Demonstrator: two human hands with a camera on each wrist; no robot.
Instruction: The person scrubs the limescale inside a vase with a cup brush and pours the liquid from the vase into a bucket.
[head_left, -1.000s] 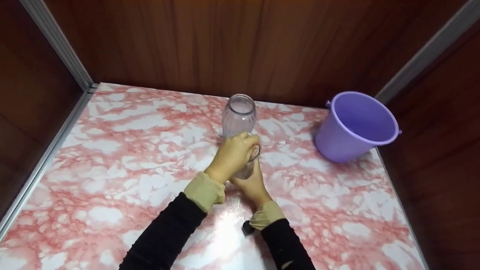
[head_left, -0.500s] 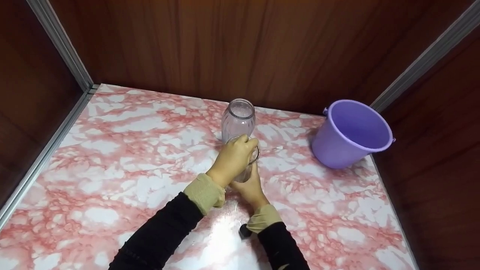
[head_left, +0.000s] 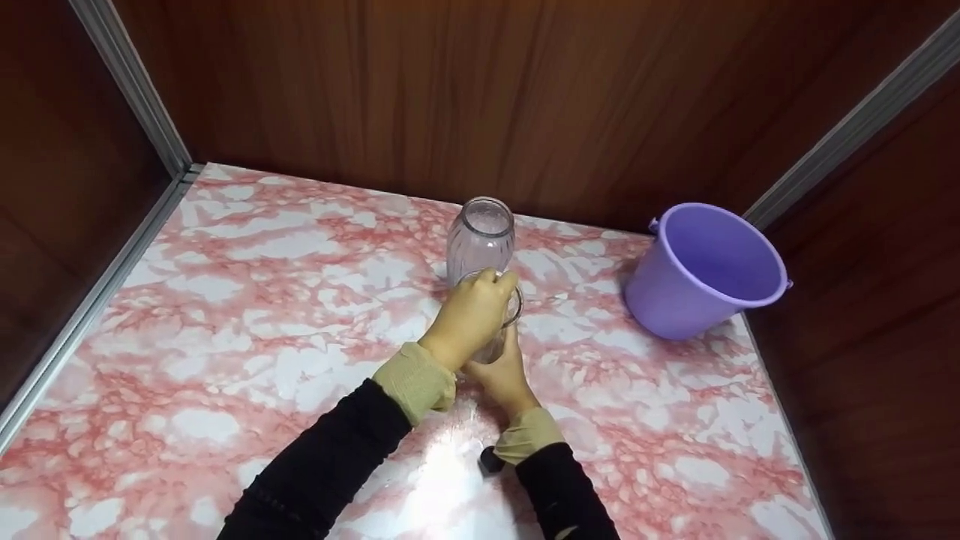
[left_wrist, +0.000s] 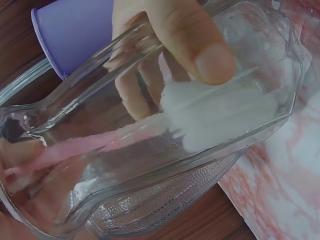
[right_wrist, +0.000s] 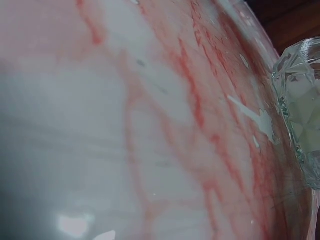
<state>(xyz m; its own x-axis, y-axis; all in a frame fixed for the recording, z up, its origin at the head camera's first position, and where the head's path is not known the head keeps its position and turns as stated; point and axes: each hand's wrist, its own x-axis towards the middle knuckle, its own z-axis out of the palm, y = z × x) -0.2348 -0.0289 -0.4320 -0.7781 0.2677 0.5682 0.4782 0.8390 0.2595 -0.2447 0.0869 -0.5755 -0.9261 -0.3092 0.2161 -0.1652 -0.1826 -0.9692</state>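
Observation:
A clear glass vase (left_wrist: 125, 172) with a faceted base (right_wrist: 300, 125) is between my two hands. Inside it is a bottle brush (left_wrist: 225, 112) with white bristles and a pink handle. My left hand (head_left: 469, 311) is at the vase's mouth, its fingers round the end of the handle and partly hidden. My right hand (head_left: 506, 375) grips the vase lower down; its thumb lies along the glass in the left wrist view. Just behind the hands in the head view stands a second clear vase (head_left: 480, 244), ribbed and upright.
A purple bucket (head_left: 675, 292) stands at the back right of the red-and-white marbled tabletop (head_left: 285, 330). Dark wood panels (head_left: 390, 97) with grey metal strips enclose the back and sides. Small wet-looking spots (right_wrist: 260, 120) lie on the tabletop near the vase base.
Both hands keep their holds and stay in almost the same place. The head view has shifted slightly, so the bucket and standing vase appear a little lower.

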